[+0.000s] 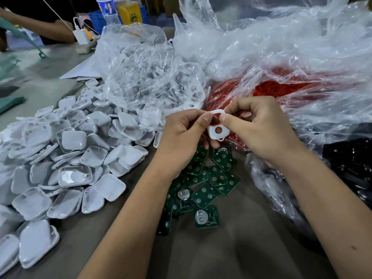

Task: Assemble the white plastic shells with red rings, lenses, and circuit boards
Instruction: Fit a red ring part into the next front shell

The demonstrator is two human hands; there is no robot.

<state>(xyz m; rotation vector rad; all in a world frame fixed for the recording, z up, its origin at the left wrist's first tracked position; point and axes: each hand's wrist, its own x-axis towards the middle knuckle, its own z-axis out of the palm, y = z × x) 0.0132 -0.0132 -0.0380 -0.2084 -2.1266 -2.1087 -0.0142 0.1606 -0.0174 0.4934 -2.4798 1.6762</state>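
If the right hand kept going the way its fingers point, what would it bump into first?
Probably the left hand: the right hand points leftward at it, with only the white shell between them.

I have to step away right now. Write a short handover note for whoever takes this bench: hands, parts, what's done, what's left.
Left hand and right hand both pinch one white shell above the circuit boards.
A red ring is at the shell's upper edge; seating not confirmed.
White shells pile lies left, bag of red rings behind the hands.
Left to do: finish the ring, add lens and board. Lenses not identifiable.
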